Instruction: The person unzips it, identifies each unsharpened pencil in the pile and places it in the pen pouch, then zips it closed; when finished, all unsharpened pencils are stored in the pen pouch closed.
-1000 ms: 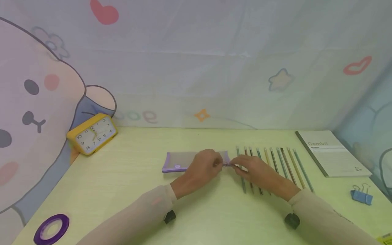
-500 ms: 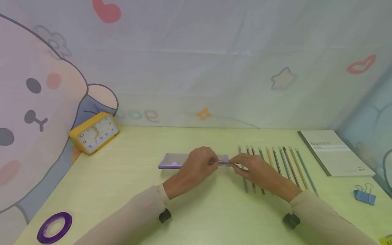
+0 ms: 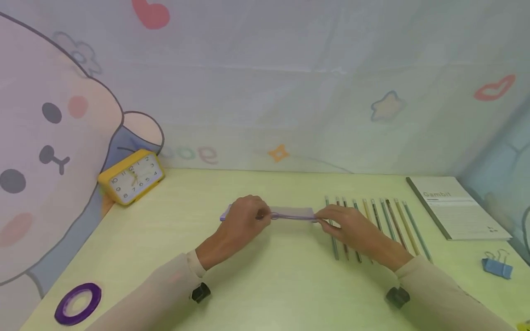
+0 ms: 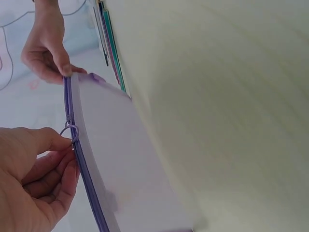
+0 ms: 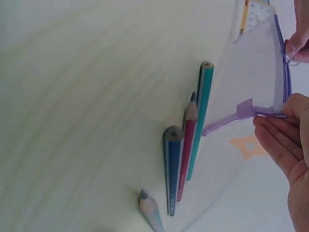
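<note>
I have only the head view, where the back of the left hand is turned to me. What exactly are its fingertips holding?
Observer: In the left wrist view, the left hand pinches the small ring attached to the zipper of the pouch.
Operator: Thank you. The near ends of the pencils look too small for me. Are all of them sharpened?
Observer: No. In the right wrist view, one teal pencil shows a flat, unsharpened end.
</note>
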Available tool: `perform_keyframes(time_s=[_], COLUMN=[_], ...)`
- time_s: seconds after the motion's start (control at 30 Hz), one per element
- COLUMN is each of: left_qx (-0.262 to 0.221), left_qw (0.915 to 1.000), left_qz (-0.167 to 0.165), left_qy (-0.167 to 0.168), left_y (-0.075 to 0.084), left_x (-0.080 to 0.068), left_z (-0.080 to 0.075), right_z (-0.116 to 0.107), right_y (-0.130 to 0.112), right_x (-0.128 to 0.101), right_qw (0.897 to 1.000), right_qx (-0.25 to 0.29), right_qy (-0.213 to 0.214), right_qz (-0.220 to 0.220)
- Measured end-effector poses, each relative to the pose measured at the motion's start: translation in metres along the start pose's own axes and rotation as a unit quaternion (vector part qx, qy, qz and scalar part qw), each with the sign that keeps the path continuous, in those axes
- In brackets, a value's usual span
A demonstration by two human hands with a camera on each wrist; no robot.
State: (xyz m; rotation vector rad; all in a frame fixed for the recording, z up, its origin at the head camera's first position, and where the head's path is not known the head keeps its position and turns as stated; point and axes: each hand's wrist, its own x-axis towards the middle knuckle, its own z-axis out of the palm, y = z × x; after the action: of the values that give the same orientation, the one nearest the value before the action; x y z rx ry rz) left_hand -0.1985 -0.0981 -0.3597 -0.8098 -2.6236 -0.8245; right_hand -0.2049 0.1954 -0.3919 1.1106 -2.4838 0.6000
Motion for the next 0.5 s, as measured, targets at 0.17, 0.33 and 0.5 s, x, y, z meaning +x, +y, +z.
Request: perform_keyframes(time_s=[0.17,0.33,0.5], left_qx=[0.032,0.074,0.107], left_qw=[0.9991,0.9967,0.9925], left_qz=[-0.022,-0.014,-0.03], left_qy=[0.015,0.033,0.05], left_y=[-0.014,-0.025,-0.044], left_x=[-0.009,-0.019,-0.027], left_z=[-0.008,-0.016,-0.031], right_z=[0.002,0.001,-0.001], right_y=[0.005,0.006,0.011], right_x=[-0.001,0.002,0.002], right_qw=[1.0,1.0,0.999], right_qx=[-0.014,-0.01,-0.022], right_qy=[0.011,-0.009,-0.025], right_qz=[-0.015,-0.026,0.002])
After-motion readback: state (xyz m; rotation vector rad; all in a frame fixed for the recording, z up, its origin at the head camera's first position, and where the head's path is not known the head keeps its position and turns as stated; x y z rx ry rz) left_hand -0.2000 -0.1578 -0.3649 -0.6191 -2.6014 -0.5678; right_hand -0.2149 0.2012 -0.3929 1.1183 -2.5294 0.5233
